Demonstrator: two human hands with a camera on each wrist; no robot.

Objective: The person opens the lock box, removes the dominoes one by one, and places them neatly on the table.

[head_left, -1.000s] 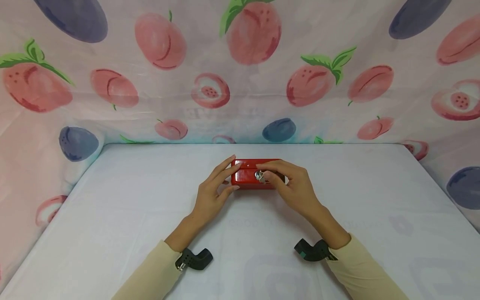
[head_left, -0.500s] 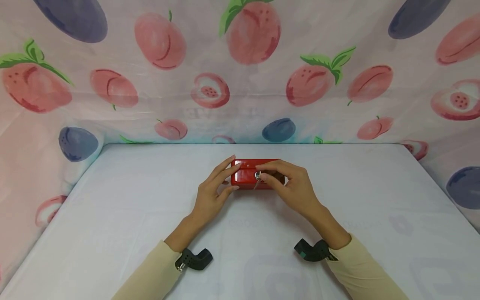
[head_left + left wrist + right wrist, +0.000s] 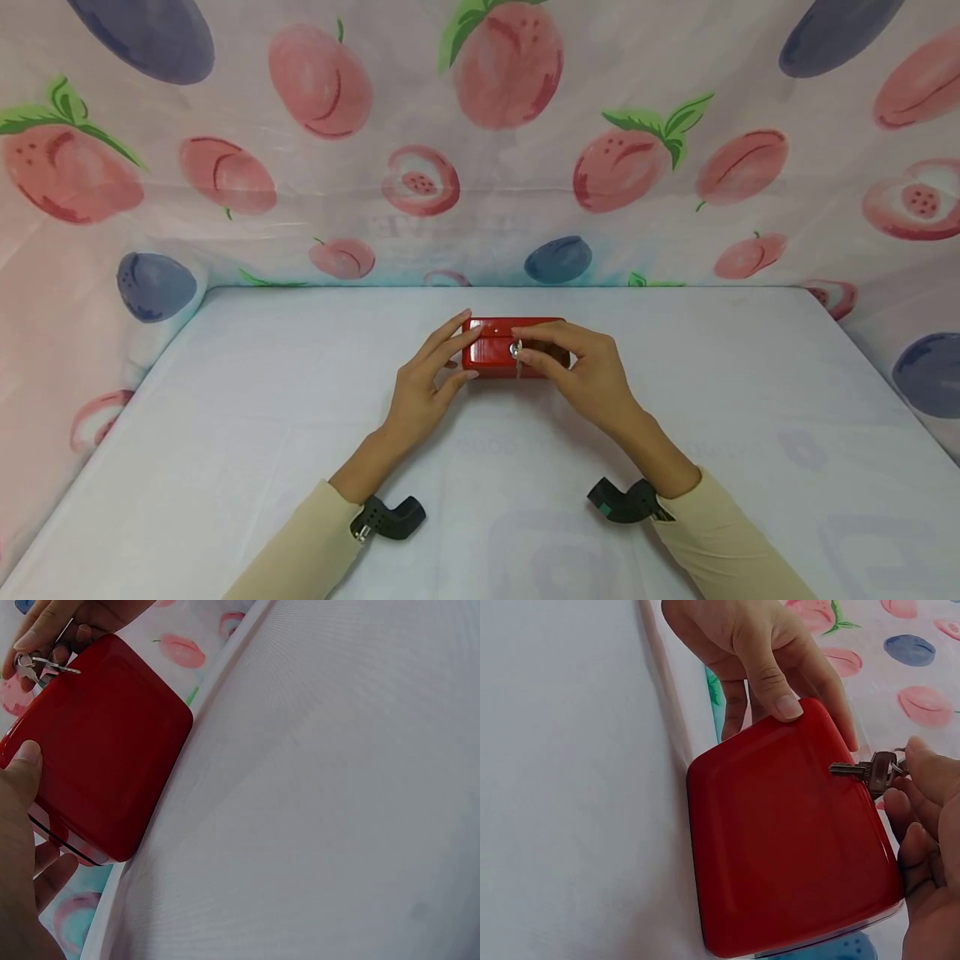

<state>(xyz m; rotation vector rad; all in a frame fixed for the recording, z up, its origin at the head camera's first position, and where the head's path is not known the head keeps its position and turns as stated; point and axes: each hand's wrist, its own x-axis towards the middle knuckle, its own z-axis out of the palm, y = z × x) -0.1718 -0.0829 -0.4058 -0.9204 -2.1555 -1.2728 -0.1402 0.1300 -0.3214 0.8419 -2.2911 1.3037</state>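
Note:
A small red metal cash box [image 3: 489, 352] stands on the table with its lock side up and a broad red face towards me. My left hand [image 3: 420, 390] grips its left end, thumb on the near face and fingers over the top and end. At the silver lock [image 3: 514, 350], my right hand [image 3: 592, 375] pinches a key between thumb and index finger; the fingers hide most of that key. A second key [image 3: 862, 771] dangles from the same ring over the near face, as the right wrist view shows.
A white cloth covers the table [image 3: 450, 517]. Behind it hangs a fruit-print curtain [image 3: 480, 200], close beyond the table's back edge. Black wrist devices [image 3: 390, 518] sit at both cuffs.
The right thumb and index finger have shifted slightly at the lock, and the loose key has swung to hang downwards. The left hand and cash box stay in place.

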